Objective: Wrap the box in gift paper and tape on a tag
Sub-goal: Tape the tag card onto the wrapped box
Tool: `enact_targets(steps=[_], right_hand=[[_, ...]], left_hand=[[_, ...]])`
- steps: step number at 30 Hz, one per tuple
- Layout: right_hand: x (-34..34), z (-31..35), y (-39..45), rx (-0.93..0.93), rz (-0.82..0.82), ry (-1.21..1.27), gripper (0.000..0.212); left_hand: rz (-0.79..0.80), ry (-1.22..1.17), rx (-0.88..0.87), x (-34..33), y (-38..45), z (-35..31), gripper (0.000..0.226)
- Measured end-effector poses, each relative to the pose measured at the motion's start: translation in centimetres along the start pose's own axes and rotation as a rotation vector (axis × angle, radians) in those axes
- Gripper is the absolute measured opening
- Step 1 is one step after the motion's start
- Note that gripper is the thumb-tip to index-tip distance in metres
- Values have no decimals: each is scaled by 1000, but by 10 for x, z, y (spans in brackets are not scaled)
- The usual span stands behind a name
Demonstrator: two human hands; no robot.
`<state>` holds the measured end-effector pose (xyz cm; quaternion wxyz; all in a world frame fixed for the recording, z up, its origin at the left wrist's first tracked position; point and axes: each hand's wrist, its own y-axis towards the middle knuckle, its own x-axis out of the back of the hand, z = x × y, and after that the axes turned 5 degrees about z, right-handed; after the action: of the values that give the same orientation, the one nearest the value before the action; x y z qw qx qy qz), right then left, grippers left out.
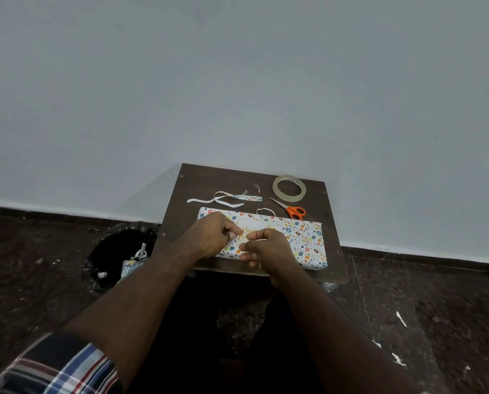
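- On the small dark table (180, 200) against the wall, the box (303, 240) lies flat near the front edge, already covered in patterned gift paper on every face we can see.
- A pale tag (249, 233) with gold lettering rests on top of the box, partly hidden by our hands.
- Our left hand (212, 237) pinches something small and pale at the tag's left end; we take it for tape, but cannot tell.
- Our right hand (266, 251) has its fingers curled, pinching at the tag's near edge.
- We judge the wrapping done and the tag-taping step in hand.
- Next move, as we read it: hold the tag square, press the strip flat across tag and paper, and rub out wrinkles.
- The tape roll (289, 188) and scissors (290, 209) lie behind the box, with paper offcuts (223, 198) just beside.
- The bin (118, 251) on the floor, left of the table, has a black liner and holds crumpled paper scraps.
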<state>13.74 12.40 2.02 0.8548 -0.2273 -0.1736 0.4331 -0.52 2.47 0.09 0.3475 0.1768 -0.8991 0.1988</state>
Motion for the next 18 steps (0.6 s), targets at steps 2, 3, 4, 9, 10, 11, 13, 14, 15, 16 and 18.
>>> enact_targets(steps=[2, 3, 4, 9, 10, 11, 13, 14, 15, 16, 18], right_hand=[[0, 1, 1, -9, -2, -11, 24], [0, 2, 1, -13, -3, -21, 24], [0, 3, 1, -16, -1, -30, 24], [1, 3, 5, -4, 0, -80, 15], [1, 3, 5, -1, -9, -104, 13], [0, 3, 6, 3, -22, -132, 11], [-2, 2, 7, 13, -60, -203, 12], [-3, 2, 8, 17, -81, -244, 15], [-4, 2, 9, 22, -105, -285, 18], [-6, 2, 10, 25, -128, -324, 19], [-9, 2, 11, 31, -166, -397, 18]], left_hand=[[1, -21, 15, -1, 1, 0, 22], [-1, -29, 19, -1, 1, 0, 21], [-5, -34, 25, -2, 1, 0, 20], [-37, -16, 50, -5, 1, 0, 21], [-38, -9, 52, -6, 1, 0, 21], [-38, -6, 53, -6, 2, 1, 22], [-38, -8, 55, -7, 2, 1, 23], [-37, -12, 58, -7, 3, 1, 23], [-34, -18, 63, -7, 3, 0, 22], [-31, -23, 67, -7, 3, 0, 22], [-31, -31, 73, -7, 4, 0, 23]])
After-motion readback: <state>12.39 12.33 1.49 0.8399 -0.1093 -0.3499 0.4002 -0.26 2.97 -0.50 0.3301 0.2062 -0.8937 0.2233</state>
